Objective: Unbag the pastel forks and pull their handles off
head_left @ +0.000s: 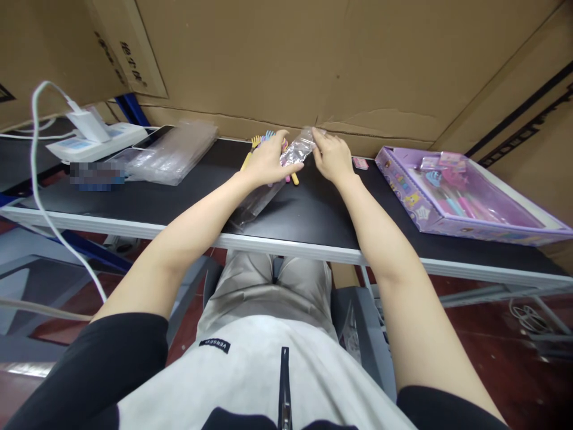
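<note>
Over the black table, a clear bag slants from the right hand, which pinches its upper end, to the left hand, spread wide against it with any grip impossible to tell, in front of colourful forks, while a purple box sits off to the right.

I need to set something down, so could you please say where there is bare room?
The black tabletop is bare between the right hand and the near edge, and between the right forearm and purple box. Crowded: the left end, with power strip and clear bags, and around the left hand, with pronged pieces and a clear packet.
</note>
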Demonstrator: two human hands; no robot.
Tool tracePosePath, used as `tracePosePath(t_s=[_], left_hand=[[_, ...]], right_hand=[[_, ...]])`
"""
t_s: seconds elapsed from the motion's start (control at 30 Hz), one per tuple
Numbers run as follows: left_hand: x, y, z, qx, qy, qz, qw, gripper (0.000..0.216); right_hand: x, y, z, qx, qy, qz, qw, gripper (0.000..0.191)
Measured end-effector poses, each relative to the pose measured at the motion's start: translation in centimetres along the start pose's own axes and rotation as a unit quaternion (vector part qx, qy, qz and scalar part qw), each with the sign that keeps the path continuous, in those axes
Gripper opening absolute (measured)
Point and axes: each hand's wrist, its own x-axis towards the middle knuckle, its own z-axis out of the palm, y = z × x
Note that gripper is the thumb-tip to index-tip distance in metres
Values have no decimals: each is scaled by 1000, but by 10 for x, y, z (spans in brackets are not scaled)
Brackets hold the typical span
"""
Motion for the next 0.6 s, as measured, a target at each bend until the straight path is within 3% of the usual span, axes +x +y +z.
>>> tracePosePath(t_s=[0.17, 0.3, 0.43, 0.6], left_hand=[[-10, 10, 9, 62, -70, 40, 995, 71], [-2, 13, -4, 125, -57, 18, 990, 67], [19, 2, -43, 182, 16, -21, 983, 64], [35, -38, -112, 259, 56, -133, 955, 71]], right_hand=[[-2, 10, 0, 0, 11, 36, 999, 65], [-2, 9, -1, 13, 16, 59, 998, 70], [-3, 8, 5, 28, -24, 33, 999, 74], [-4, 7, 23, 47, -146, 17, 988, 72]])
